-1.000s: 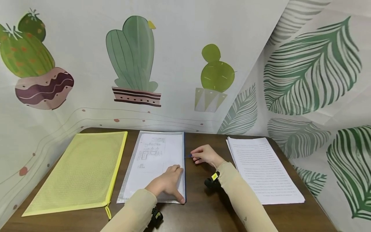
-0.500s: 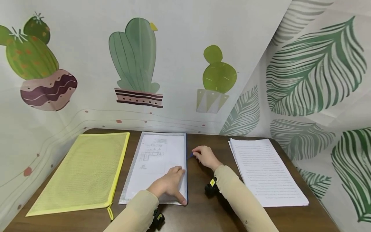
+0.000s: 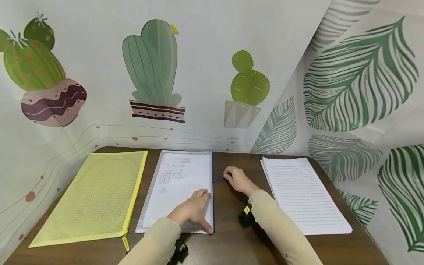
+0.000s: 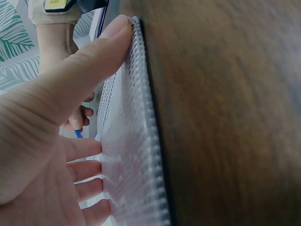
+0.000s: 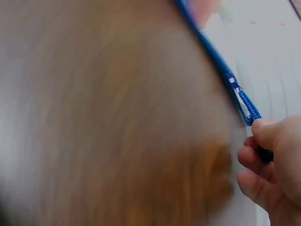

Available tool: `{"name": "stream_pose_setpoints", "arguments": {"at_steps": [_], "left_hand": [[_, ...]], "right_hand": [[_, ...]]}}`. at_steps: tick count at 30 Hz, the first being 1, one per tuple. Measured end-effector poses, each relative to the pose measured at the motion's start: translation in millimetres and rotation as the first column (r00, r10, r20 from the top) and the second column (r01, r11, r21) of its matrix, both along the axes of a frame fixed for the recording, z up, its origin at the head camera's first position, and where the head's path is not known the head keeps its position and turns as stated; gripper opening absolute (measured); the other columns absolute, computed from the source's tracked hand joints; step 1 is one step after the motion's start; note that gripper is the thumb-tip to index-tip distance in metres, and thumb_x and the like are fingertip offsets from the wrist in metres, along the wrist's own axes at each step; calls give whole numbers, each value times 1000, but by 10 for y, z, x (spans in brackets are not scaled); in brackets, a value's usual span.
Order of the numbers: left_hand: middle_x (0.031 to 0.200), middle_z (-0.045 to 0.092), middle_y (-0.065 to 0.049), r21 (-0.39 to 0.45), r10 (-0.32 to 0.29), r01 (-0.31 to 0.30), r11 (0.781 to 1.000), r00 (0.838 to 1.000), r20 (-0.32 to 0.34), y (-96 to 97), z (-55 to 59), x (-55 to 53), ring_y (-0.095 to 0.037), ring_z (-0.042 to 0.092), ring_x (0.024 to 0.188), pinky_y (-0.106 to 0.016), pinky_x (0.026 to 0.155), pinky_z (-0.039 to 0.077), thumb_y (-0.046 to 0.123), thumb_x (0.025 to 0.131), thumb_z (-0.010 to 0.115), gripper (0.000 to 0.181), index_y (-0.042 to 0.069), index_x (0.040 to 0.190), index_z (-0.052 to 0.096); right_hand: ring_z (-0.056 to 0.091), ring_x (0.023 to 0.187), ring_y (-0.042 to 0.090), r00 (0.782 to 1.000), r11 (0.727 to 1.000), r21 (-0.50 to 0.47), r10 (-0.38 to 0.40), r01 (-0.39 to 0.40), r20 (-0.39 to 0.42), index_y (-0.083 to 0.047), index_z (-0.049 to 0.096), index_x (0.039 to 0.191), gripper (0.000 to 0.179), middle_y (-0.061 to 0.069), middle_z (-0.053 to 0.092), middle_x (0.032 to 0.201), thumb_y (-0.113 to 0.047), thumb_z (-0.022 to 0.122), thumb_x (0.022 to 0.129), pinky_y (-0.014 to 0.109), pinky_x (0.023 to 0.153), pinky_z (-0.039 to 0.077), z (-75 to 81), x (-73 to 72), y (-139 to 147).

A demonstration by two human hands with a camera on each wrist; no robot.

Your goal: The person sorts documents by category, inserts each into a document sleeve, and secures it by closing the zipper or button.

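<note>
A clear mesh zipper pouch [image 3: 175, 184] with a blue edge lies on the table, with printed paper showing through it. My left hand [image 3: 193, 209] rests on its lower right part, fingers extended, thumb by the near corner; in the left wrist view the fingertips [image 4: 96, 188] touch the mesh. Beside the pouch's right edge, my right hand [image 3: 240, 181] pinches the blue cord zipper pull [image 3: 218, 177] between thumb and fingers. The right wrist view shows the cord [image 5: 250, 104] running from the white-and-blue slider [image 5: 239, 96] into that pinch, a dark end poking out below the thumb.
On the left lies a yellow mesh zipper pouch [image 3: 92, 195] with a yellow pull loop [image 3: 125, 243]. A stack of printed paper [image 3: 304, 195] lies to the right, near my right forearm. Behind the brown table [image 3: 228, 246] hangs a cactus-print wall covering [image 3: 205, 73].
My right fingers have closed on the blue pull and drawn it slightly right, so more cord shows between hand and pouch. The left hand stays in place on the pouch.
</note>
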State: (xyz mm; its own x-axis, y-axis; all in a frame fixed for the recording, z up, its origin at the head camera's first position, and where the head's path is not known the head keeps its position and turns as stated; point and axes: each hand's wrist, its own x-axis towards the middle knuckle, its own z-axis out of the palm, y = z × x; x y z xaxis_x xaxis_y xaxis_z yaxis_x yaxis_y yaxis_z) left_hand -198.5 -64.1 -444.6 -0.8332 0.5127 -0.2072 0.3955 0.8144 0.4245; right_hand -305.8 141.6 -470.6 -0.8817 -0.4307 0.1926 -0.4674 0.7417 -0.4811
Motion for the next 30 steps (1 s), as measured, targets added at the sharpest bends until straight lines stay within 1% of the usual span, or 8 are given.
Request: {"name": "stream_pose_setpoints", "arguments": {"at_steps": [4,6,12,15,20,22,25,30], "left_hand": [[148,29,-23,0,-1,1,1000,1000,0,1,9,5,-37,28,137,-46,111,31,52,51,87,120,-4,142,33],[148,28,-23,0,0,0,1000,1000,2,3,16,9,-37,28,137,-46,112,31,52,51,88,120,-4,142,33],[148,29,-23,-2,0,0,1000,1000,-2,7,37,18,-37,28,137,-46,112,31,52,51,88,120,-4,142,33],[148,29,-23,-4,-2,2,1000,1000,-3,6,45,21,-37,28,137,-46,112,31,52,51,87,120,-4,142,33],[149,29,-21,-5,-3,3,1000,1000,9,10,48,25,-36,28,138,-45,112,31,51,51,88,120,-3,143,33],[149,29,-21,-9,-4,4,1000,1000,14,13,48,25,-35,28,138,-44,112,32,51,51,88,120,-3,143,33],[149,30,-20,-17,-6,6,1000,1000,14,18,50,29,-35,28,138,-44,112,32,52,51,88,120,-2,143,34],[149,30,-19,-39,-8,8,999,1000,3,25,43,39,-34,29,138,-44,112,32,55,49,87,121,-1,143,34]], "right_hand": [[60,69,12,991,973,-223,-39,66,125,-6,62,91,8,5,64,79,-9,56,94,25,58,51,-32,-2,-27],[62,68,12,984,952,-288,-52,100,169,-5,62,92,8,7,65,80,-9,55,94,24,54,52,-51,-4,-49],[66,68,15,965,880,-433,-90,194,248,-2,61,94,9,11,67,82,-9,54,95,26,54,54,-100,-48,-145],[67,68,16,949,830,-498,-112,252,294,0,61,95,11,15,68,83,-8,55,94,27,55,55,-125,-84,-196],[69,71,19,921,726,-596,-132,342,367,4,60,99,13,21,68,88,-7,53,95,30,60,58,-137,-122,-251],[70,73,20,913,693,-621,-136,366,386,5,59,100,14,22,68,90,-6,53,95,30,62,58,-144,-137,-265],[70,75,21,905,659,-645,-136,387,404,6,58,102,15,23,67,92,-6,52,95,31,63,58,-146,-151,-284],[69,75,19,885,622,-657,-136,426,445,7,57,104,16,24,66,94,-6,52,95,31,65,58,-126,-177,-318]]}}
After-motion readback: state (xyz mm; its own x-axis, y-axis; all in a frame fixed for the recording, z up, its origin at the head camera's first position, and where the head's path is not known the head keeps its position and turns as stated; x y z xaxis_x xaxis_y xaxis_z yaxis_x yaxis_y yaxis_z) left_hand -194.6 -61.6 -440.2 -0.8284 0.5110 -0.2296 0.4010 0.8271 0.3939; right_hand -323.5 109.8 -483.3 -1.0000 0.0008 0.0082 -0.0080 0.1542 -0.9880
